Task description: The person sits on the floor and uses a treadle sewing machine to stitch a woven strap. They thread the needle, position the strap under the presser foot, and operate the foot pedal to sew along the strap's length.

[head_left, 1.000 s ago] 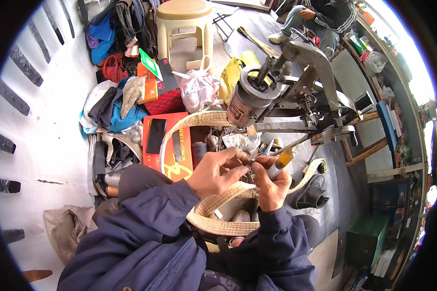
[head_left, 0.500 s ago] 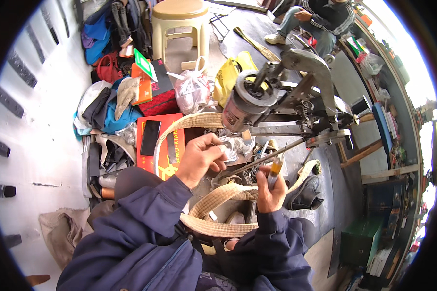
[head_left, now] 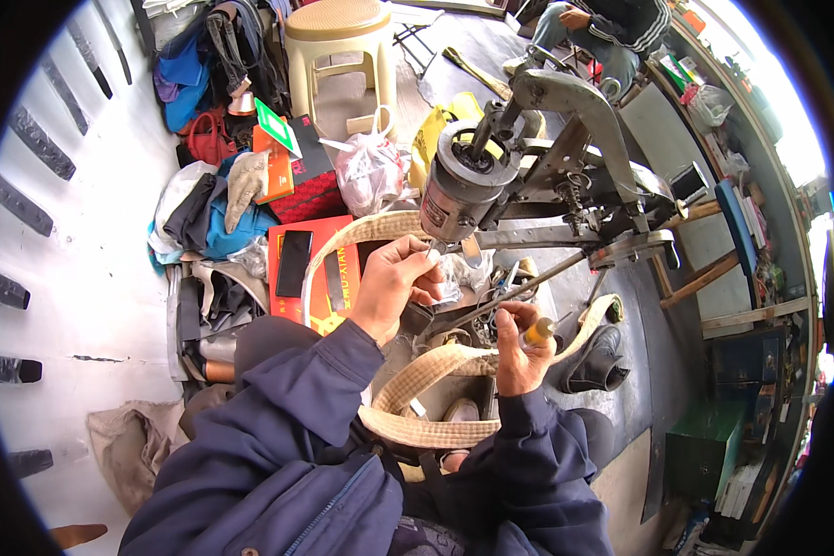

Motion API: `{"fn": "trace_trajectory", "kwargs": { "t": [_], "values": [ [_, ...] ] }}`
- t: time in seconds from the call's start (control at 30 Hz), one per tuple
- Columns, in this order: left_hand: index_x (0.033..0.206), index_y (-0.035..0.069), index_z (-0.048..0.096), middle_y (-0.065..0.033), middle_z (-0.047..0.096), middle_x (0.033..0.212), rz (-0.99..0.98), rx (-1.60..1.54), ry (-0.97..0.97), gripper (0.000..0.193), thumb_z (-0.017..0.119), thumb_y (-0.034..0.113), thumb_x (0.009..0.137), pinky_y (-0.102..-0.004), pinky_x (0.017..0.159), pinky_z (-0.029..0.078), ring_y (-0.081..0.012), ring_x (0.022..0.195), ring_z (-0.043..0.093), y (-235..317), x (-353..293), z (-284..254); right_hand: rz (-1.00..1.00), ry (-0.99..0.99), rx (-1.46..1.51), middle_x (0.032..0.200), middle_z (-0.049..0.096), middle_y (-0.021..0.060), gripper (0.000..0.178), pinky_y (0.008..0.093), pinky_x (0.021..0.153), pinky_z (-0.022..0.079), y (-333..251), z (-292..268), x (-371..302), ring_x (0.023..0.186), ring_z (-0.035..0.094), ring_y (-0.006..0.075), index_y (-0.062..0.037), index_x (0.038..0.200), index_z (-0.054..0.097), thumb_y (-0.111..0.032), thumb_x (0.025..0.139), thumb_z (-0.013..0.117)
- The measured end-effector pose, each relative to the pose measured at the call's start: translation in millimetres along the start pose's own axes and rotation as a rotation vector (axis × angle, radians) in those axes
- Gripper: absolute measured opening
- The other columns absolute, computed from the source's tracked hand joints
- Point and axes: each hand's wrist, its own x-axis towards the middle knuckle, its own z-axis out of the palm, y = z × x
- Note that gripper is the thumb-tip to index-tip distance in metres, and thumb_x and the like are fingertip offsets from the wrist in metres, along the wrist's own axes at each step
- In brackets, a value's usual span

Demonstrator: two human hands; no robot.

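Note:
My left hand (head_left: 391, 285) is closed in a pinch, just below the grey cylindrical head of a cobbler's sewing machine (head_left: 461, 190). A small, pale, shiny piece (head_left: 437, 247) shows at its fingertips; its exact kind cannot be told. To the right, my right hand (head_left: 521, 357) is closed around a tool with a yellow handle (head_left: 537, 332); its working end is not clear. A long thin metal bar (head_left: 537, 278) slants between the hands from the machine. A quilted beige strap (head_left: 431, 433) loops around and below both hands.
A black phone (head_left: 294, 263) lies on a red box (head_left: 329, 243) at left. Behind stand a white plastic bag (head_left: 369, 171) and a beige stool (head_left: 338, 28). A dark boot (head_left: 595, 363) stands at right. Another person (head_left: 612, 32) sits at the far right.
My left hand has risen slightly toward the machine head. The yellow-handled tool in my right hand has turned, its handle now tilting to the right. The view has shifted a little.

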Motion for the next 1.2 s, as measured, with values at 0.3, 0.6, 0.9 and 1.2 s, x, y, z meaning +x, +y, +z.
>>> {"fn": "trace_trajectory", "kwargs": {
  "t": [0.3,0.6,0.9,1.2],
  "values": [
    [0.087,0.009,0.059,-0.0050,0.068,0.078,-0.037,0.053,0.080,0.017,0.057,0.020,0.100,-0.0253,0.054,0.052,-0.0133,0.060,0.065,-1.6,6.1,8.6,-0.233,-0.044,-0.234,0.084,0.057,-0.0015,0.012,0.0216,0.071,0.042,-7.9,15.8,30.0,0.079,0.053,0.0069,-0.0010,0.104,0.068,0.000,0.092,0.066],
    [0.087,0.010,0.058,-0.0026,0.067,0.075,-0.014,0.068,0.116,0.017,0.061,0.022,0.099,-0.0218,0.051,0.049,-0.0095,0.057,0.062,-3.6,7.9,11.6,-0.407,-0.113,-0.497,0.092,0.061,0.0109,0.033,0.0344,0.072,0.052,-26.8,16.2,64.1,0.081,0.063,0.0252,-0.0064,0.111,0.071,0.005,0.080,0.070],
    [0.107,0.012,0.058,0.0092,0.054,0.071,0.166,0.074,0.133,0.013,0.065,0.009,0.096,-0.0176,0.053,0.039,0.0011,0.059,0.045,-5.9,10.1,18.1,-0.422,-0.168,-0.494,0.099,0.063,0.0096,0.037,0.0322,0.075,0.051,-19.0,25.0,79.8,0.088,0.064,0.0227,-0.0088,0.113,0.072,0.005,0.078,0.075],
    [0.114,0.008,0.057,0.0056,0.057,0.073,0.218,0.014,0.052,0.016,0.060,0.006,0.098,-0.0205,0.054,0.043,-0.0020,0.061,0.049,-22.3,18.5,14.7,-0.417,-0.166,-0.471,0.097,0.063,0.0097,0.031,0.0310,0.076,0.050,-13.8,29.0,81.1,0.087,0.064,0.0217,-0.0078,0.112,0.073,0.000,0.082,0.077]
  ]
}}
